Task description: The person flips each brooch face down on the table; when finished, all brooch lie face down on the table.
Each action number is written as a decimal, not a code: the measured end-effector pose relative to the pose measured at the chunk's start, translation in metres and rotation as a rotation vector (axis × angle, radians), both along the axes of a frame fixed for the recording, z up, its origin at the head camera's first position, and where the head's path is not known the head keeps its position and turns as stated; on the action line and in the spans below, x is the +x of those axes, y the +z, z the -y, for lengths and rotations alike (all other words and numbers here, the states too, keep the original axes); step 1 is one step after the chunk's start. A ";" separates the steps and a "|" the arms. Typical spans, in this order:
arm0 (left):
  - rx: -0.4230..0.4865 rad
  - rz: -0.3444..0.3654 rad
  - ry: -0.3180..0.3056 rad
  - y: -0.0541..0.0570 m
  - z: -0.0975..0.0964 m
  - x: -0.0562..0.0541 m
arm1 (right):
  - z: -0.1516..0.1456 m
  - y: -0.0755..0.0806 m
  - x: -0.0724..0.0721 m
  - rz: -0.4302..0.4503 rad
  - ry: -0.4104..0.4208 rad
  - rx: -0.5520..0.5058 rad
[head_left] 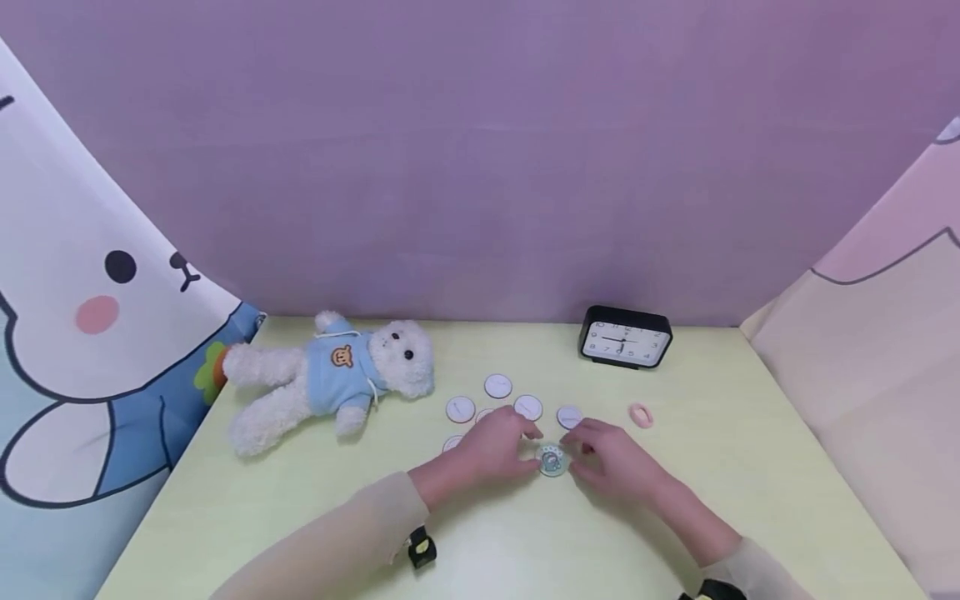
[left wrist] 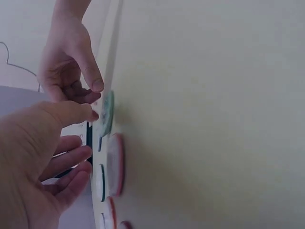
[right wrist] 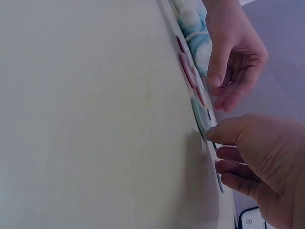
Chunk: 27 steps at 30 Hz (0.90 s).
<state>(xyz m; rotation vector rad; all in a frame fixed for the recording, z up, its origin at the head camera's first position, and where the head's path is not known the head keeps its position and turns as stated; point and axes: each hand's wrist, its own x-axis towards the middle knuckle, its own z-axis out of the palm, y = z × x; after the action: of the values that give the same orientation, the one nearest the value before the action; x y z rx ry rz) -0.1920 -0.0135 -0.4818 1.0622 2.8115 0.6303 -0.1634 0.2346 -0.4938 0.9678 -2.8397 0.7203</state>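
Note:
A round green disc [head_left: 552,460] with a cartoon picture lies on the table between the two hands. My left hand [head_left: 491,446] is at its left side, thumb tip close to the rim and fingers spread apart from the thumb. From the right, my right hand [head_left: 611,457] comes up to the disc, its thumb tip right at the edge in the right wrist view. Neither hand has its fingers curled round the disc. Several pale round discs lie beyond, among them one disc [head_left: 528,407] behind the left fingers and another [head_left: 569,417] near the right fingertips. The left hand partly covers some discs.
A white plush toy [head_left: 337,375] in a blue hoodie lies at the back left of the pale yellow table [head_left: 487,558]. A black desk clock [head_left: 626,337] stands at the back right, with a small pink ring [head_left: 641,415] before it. A purple curtain [head_left: 480,167] hangs behind.

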 end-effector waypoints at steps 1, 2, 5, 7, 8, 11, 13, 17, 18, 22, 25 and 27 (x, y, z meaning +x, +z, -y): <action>0.004 -0.001 0.004 -0.001 0.001 0.005 | 0.001 0.000 0.003 -0.012 0.006 0.021; 0.007 -0.005 0.009 -0.003 0.001 0.009 | 0.001 0.000 0.007 -0.030 0.011 0.037; -0.010 -0.024 0.015 -0.009 0.000 0.015 | 0.003 -0.001 0.012 -0.052 0.007 0.061; -0.019 -0.042 0.018 -0.013 -0.002 0.017 | 0.004 -0.001 0.014 -0.065 0.007 0.055; -0.018 -0.049 0.021 -0.015 -0.003 0.018 | 0.005 -0.001 0.014 -0.073 0.017 0.042; -0.001 -0.063 0.033 -0.019 -0.006 0.020 | 0.008 -0.004 0.013 -0.091 0.054 -0.011; 0.013 -0.066 0.038 -0.021 -0.006 0.021 | 0.010 -0.005 0.013 -0.101 0.074 -0.038; 0.045 -0.065 0.033 -0.022 -0.005 0.021 | 0.011 -0.009 0.013 -0.128 0.080 -0.081; 0.057 -0.067 0.029 -0.021 -0.005 0.021 | 0.011 -0.011 0.014 -0.129 0.072 -0.096; 0.130 -0.080 0.029 -0.018 -0.002 0.019 | 0.008 -0.014 0.015 -0.119 0.040 -0.196; 0.182 -0.113 0.046 -0.013 0.000 0.018 | 0.008 -0.015 0.016 -0.126 0.022 -0.256; 0.221 -0.139 0.059 -0.008 0.002 0.017 | 0.008 -0.015 0.015 -0.149 0.007 -0.283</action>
<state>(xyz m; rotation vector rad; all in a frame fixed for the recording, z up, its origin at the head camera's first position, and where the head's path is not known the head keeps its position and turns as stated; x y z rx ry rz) -0.1748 -0.0158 -0.4896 1.0997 2.9558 0.9258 -0.1481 0.2263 -0.5089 0.9424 -2.5204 0.9734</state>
